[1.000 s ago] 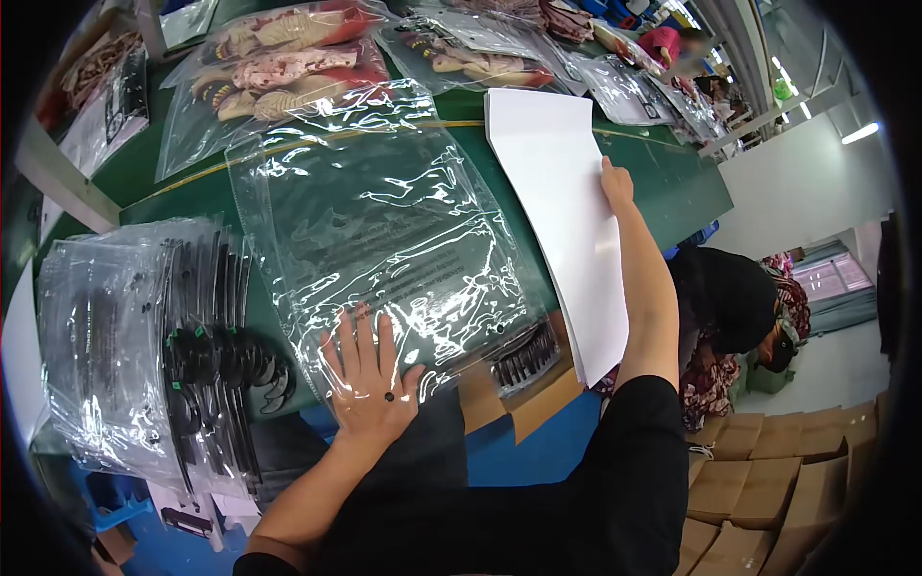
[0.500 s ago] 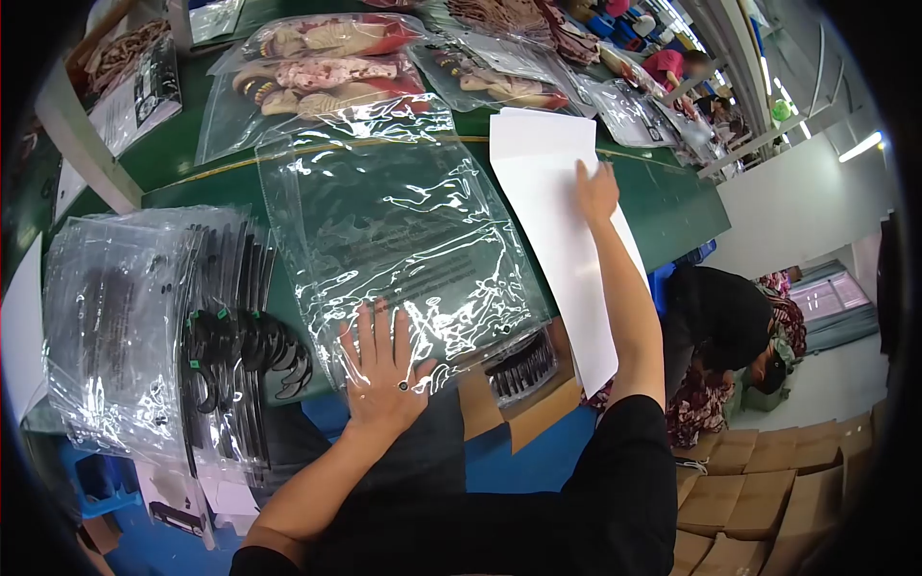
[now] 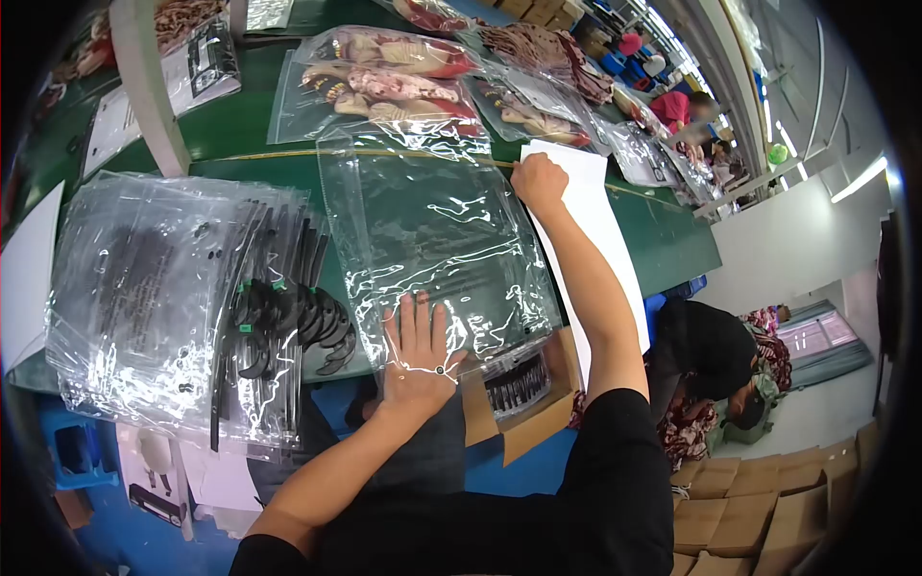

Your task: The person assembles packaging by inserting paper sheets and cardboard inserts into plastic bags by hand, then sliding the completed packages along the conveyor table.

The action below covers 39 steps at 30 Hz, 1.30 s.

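Note:
A clear plastic bag (image 3: 437,206) with faint printing lies flat on the green table. My left hand (image 3: 420,370) rests at its near edge, fingers spread and stretched out. Glare hides whether they lie over or under the plastic film. To the bag's right is a long stack of white sheets (image 3: 615,259). My right hand (image 3: 540,182) is closed at the far left edge of the white sheets, fingers curled on the paper; the fingertips are hidden. Left of the bag stands a pile of clear bags (image 3: 144,278) with black hooked hangers (image 3: 288,322).
Bagged printed items (image 3: 394,82) lie across the table's far side. A grey post (image 3: 149,86) rises at the left. Below the near edge is an open cardboard box (image 3: 523,394) holding dark packets. Another person (image 3: 706,350) bends at the right, near stacked cardboard (image 3: 768,480).
My right hand has moved left and away from me, from lying over the white sheets to curled at their edge. My left hand stays spread on the bag. The view has shifted slightly.

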Motion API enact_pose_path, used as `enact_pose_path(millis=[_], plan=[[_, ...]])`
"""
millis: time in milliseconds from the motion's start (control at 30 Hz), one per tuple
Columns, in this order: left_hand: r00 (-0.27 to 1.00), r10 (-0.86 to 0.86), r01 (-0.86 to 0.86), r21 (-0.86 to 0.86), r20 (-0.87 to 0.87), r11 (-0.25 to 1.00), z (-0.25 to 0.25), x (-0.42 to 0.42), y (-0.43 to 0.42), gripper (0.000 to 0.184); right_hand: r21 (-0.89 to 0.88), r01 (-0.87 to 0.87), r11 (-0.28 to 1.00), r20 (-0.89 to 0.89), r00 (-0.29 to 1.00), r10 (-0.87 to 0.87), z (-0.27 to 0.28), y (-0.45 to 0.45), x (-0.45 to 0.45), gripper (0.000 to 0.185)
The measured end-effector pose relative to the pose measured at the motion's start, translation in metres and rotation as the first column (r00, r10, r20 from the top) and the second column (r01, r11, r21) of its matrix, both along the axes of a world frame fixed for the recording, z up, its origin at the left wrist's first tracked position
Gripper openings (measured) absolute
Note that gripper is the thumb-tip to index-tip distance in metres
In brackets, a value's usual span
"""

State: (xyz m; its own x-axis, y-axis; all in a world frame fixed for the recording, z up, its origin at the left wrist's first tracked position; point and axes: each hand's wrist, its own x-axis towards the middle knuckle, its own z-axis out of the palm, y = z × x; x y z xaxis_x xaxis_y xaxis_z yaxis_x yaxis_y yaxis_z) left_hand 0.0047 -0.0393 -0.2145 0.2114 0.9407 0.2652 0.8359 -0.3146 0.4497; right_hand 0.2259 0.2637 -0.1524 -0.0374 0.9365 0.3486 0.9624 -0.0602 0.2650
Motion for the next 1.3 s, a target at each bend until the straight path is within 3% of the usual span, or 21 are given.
enact_pose_path(millis=[100,400,500,633,800,867,900,933,1033,1200,1300], plan=[[0.999,-0.009,0.009,0.009,0.035,1.000,-0.003,0.000,0.000,0.072,0.052,0.016,0.999,-0.010,1.000,-0.016,0.006,-0.006,-0.003,0.027],[0.999,-0.024,0.023,0.016,0.043,1.000,0.000,-0.005,0.000,0.074,0.124,0.097,0.987,-0.089,0.992,-0.086,-0.014,0.013,0.011,0.029],[0.998,-0.038,0.037,0.024,0.039,0.999,-0.002,-0.008,0.000,0.074,0.255,0.247,0.935,-0.220,0.956,-0.192,-0.002,0.009,0.008,0.018],[0.999,-0.038,0.037,0.029,0.015,0.999,-0.001,-0.009,-0.001,0.074,0.326,0.260,0.909,-0.346,0.928,-0.141,-0.003,0.001,0.002,0.022],[0.999,-0.042,0.042,0.019,-0.005,0.999,0.002,-0.011,-0.002,0.073,0.284,0.349,0.893,-0.570,0.810,-0.136,0.003,-0.008,0.004,0.023],[0.999,-0.036,0.036,0.009,0.019,0.999,0.002,-0.010,-0.001,0.072,0.132,0.416,0.900,-0.903,0.425,-0.065,-0.002,-0.002,0.022,0.020],[0.999,-0.034,0.034,0.003,0.030,0.999,0.002,-0.010,-0.001,0.072,0.049,0.419,0.907,-0.983,0.180,-0.029,-0.002,-0.001,0.031,0.020],[0.999,-0.041,0.041,0.003,0.024,0.999,0.003,-0.010,-0.001,0.072,0.047,0.426,0.904,-0.984,0.174,-0.031,0.001,0.000,0.043,0.020],[1.000,-0.020,0.020,0.001,0.014,1.000,0.006,-0.009,-0.001,0.072,-0.312,0.200,0.929,-0.933,-0.247,-0.261,0.011,-0.007,0.080,0.019],[1.000,0.009,-0.009,0.044,-0.020,0.999,0.012,-0.011,-0.004,0.071,-0.297,0.335,0.894,-0.905,-0.397,-0.152,0.008,-0.030,0.107,0.013],[0.999,0.031,-0.032,0.045,0.018,0.998,0.018,-0.014,-0.005,0.071,-0.136,0.465,0.875,-0.908,-0.411,0.077,-0.026,-0.033,0.142,0.017]])
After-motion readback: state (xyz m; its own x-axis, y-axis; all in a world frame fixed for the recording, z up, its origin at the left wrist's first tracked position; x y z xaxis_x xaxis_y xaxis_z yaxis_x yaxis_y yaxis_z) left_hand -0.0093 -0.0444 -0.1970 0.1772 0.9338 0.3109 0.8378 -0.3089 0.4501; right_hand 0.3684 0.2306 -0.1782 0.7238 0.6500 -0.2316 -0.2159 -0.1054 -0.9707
